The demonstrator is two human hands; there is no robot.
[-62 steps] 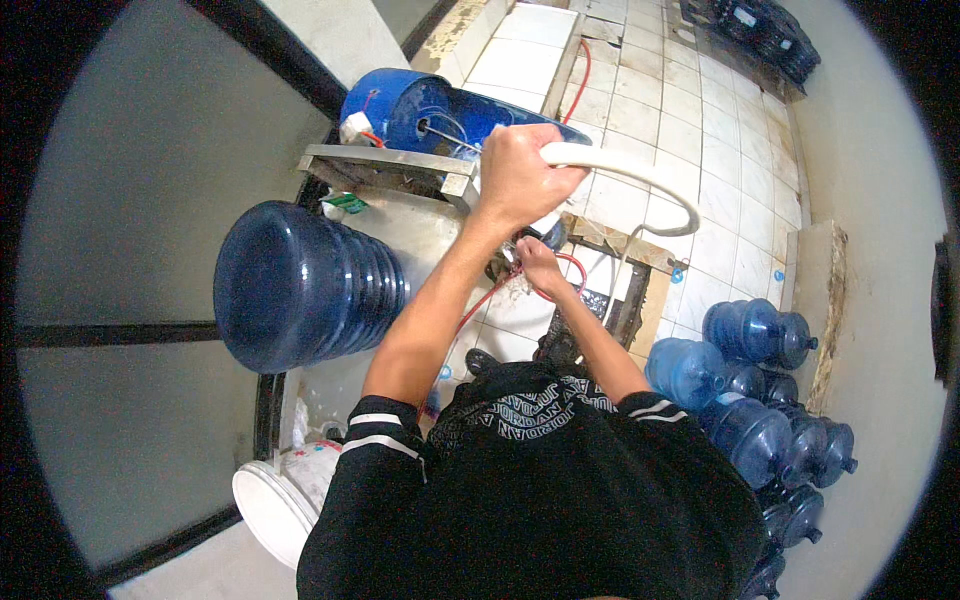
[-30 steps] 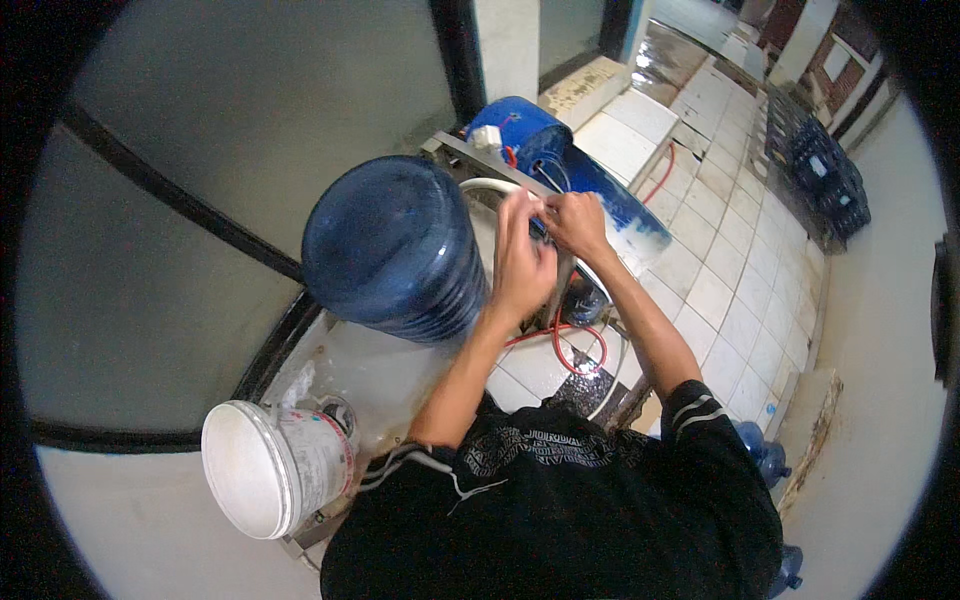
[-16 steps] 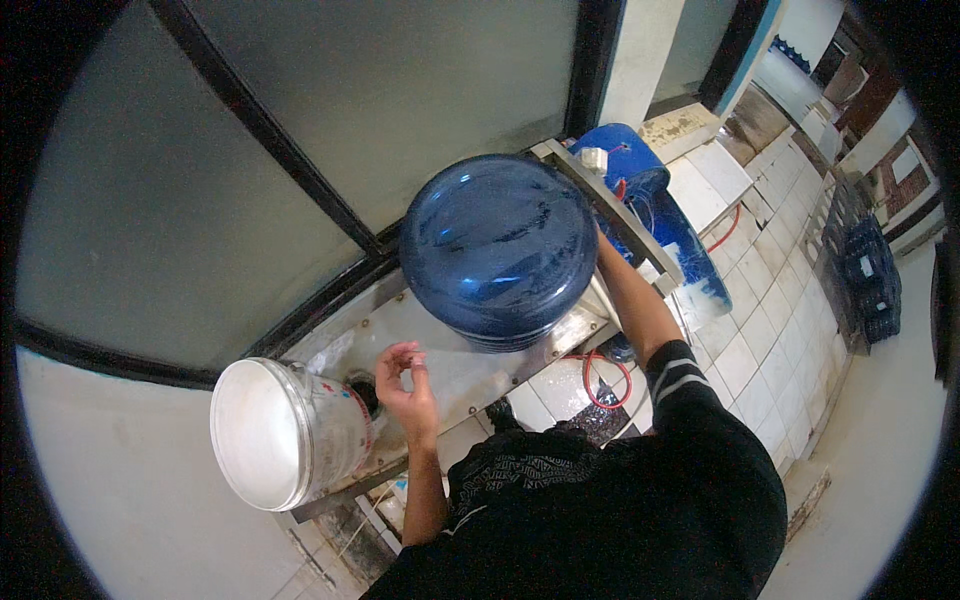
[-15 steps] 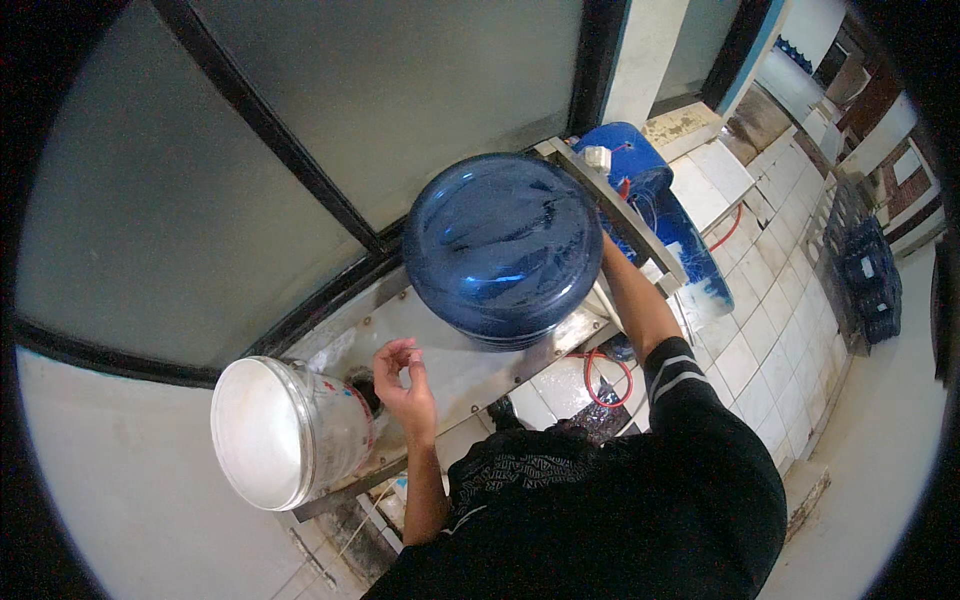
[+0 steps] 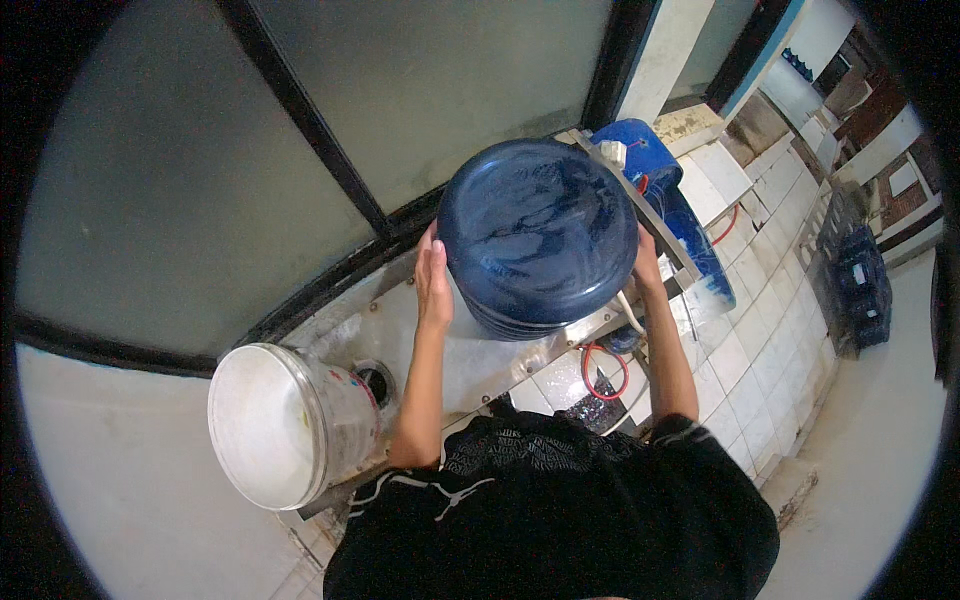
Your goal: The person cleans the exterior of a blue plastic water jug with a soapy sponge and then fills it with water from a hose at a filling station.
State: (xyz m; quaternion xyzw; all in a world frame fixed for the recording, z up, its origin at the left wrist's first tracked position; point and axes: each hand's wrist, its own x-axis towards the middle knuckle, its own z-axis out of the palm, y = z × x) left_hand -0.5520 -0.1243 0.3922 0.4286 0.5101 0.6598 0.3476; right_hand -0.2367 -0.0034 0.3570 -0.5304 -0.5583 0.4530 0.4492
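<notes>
A large blue water jug [image 5: 540, 235] stands bottom-up on the metal counter [image 5: 410, 345], its round base facing me and wet with streaks. My left hand [image 5: 433, 280] presses against the jug's left side, fingers stretched upward along it. On the opposite side, my right hand [image 5: 648, 262] grips the jug, with its fingers partly hidden behind the blue wall. Between them both hands hold the jug. The jug's neck is out of sight beneath its body.
A white bucket [image 5: 262, 425] lies tipped at the counter's left end, beside a dark round hole [image 5: 375, 383]. To the right are a blue tub [image 5: 700, 240], a red hose [image 5: 607, 372] and dark crates [image 5: 862, 285] by the wall. Frosted windows [image 5: 450, 80] line the back.
My left hand has moved up and right from above the counter onto the jug's side. In the picture the jug sits farther right, and the view has shifted a little.
</notes>
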